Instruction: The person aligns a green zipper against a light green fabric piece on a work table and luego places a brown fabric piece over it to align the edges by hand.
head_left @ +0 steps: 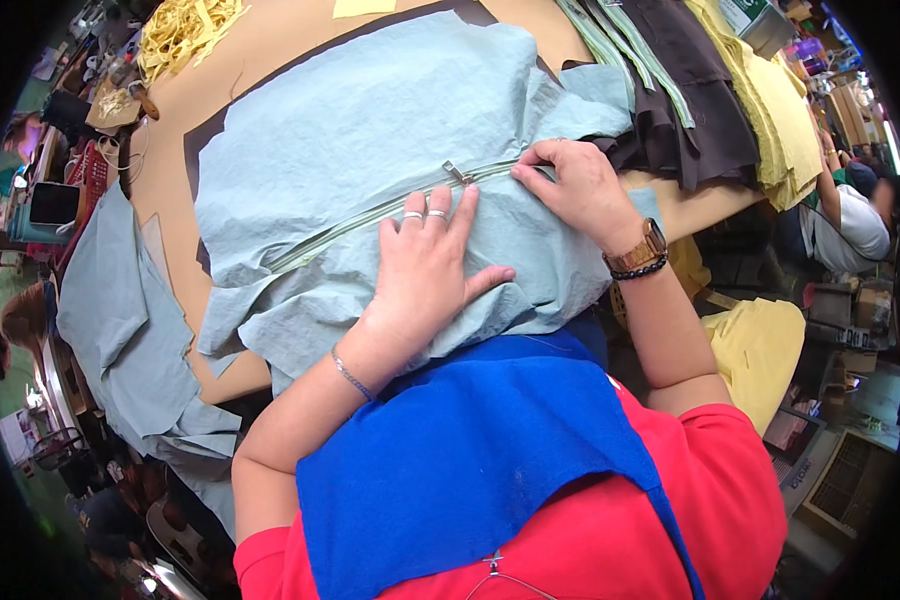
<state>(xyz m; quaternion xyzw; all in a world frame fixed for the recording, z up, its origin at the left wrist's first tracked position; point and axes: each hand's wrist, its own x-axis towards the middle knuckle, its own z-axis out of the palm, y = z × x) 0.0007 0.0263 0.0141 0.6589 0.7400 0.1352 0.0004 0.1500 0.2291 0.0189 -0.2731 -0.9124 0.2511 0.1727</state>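
A large piece of light blue-grey fabric point(370, 120) lies spread and wrinkled in front of me. Across it, rising from lower left to upper right, runs a green-edged zipper point(345, 225). Its metal slider point(457, 174) sits near the middle, just beyond my left fingertips. My left hand point(423, 258) lies with fingers stretched on the cloth, the tips at the zipper and the thumb out to the right. Farther right, my right hand point(578, 185) pinches the zipper's edge between thumb and forefinger.
Under the fabric is a tan tabletop point(175, 190). Yellow strips point(187, 35) are heaped at the far left. Dark cloth pieces point(685, 90), loose zippers point(635, 50) and yellow cloth point(770, 120) are stacked at the far right. More blue-grey fabric point(125, 310) hangs at left. Another person point(845, 225) is at the right.
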